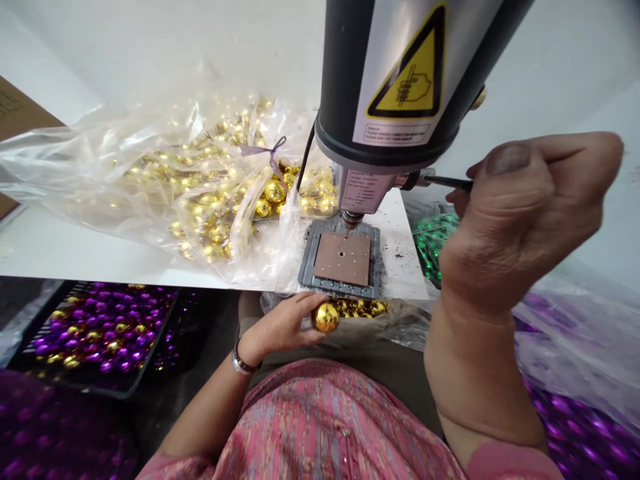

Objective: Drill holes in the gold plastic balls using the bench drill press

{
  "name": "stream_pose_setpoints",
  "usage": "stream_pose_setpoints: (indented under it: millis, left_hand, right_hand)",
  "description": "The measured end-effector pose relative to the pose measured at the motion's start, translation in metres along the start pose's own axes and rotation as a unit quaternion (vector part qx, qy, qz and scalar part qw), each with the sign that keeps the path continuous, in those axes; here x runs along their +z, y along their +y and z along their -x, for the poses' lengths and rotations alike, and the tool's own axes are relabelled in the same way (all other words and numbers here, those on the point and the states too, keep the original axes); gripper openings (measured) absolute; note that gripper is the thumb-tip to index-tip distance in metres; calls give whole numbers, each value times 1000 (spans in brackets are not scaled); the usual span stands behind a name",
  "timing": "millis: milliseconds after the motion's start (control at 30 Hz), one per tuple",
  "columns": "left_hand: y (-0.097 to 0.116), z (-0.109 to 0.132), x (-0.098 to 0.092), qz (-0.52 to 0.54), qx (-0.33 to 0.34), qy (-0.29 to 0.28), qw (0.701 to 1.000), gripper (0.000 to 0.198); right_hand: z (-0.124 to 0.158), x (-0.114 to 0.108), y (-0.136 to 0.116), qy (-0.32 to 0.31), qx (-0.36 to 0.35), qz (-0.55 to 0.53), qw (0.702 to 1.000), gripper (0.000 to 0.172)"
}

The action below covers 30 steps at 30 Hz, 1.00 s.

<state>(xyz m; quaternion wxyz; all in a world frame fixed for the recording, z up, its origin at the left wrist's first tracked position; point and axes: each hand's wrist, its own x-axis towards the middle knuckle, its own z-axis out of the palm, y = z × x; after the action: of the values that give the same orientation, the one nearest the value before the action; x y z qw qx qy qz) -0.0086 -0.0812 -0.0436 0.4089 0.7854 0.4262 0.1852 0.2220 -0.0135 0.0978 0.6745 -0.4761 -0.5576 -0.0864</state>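
Head view, left to right: a black crate (pixel 95 337) holds purple and gold baubles (pixel 100 327). Above it, a clear plastic bag (pixel 150 180) of gold baubles lies on a white board (pixel 100 253). The left hand (pixel 277 327), fingers curled, grips one gold bauble (pixel 325 317) just below the board's edge. Beyond it, a brown plate (pixel 343 259) sits in a grey jig (pixel 313 257) under a dark drilling machine (pixel 385 80). The raised right hand (pixel 520 213) pinches a thin dark rod (pixel 447 181) beside the machine, above green baubles (pixel 433 243).
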Motion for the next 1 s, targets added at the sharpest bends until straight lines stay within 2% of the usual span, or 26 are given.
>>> stream_pose_setpoints:
  millis: [100,167,233,300,400,433,467,500,533,600,700,800,900,1000]
  left_hand:
    - [-18,14,16,-19,-49,-16,998,61]
    - [-27,17,25,-41,-108,12,993,56]
    - [-30,18,28,-64,-146,45,986,53]
    - [-24,21,22,-79,-146,55,985,49]
    - [-6,25,-5,-59,-89,10,994,32]
    - [-1,22,-18,-45,-65,11,997,27]
    - [2,16,-32,-37,-51,41,997,24]
    - [3,7,-46,-37,-49,99,993,25]
    - [2,-6,-61,-50,-59,172,982,27]
    - [-8,-39,-89,-98,-124,269,950,33]
    - [-27,-89,-124,-240,-240,259,904,39]
    - [-42,-121,-142,-345,-301,237,857,40]
    - [-53,-132,-146,-351,-335,201,851,43]
    - [-58,-132,-145,-323,-343,220,854,48]
  right_hand:
    - [3,-1,-1,-3,17,0,1000,40]
    - [6,0,-1,4,25,4,1000,39]
    - [8,1,1,20,25,5,999,42]
    - [9,2,3,37,23,6,999,45]
    - [11,2,6,43,23,11,999,45]
    - [11,2,6,43,22,9,999,44]
    - [12,2,7,45,22,6,999,44]
    - [12,2,7,47,23,3,999,44]
    - [12,2,8,48,23,2,999,44]
    - [13,1,9,46,25,9,999,46]
    - [14,-1,11,31,12,31,999,46]
    - [15,-4,10,20,-1,43,999,44]
    - [16,-7,7,3,-5,43,999,41]
    - [17,-8,6,-1,-7,35,999,41]
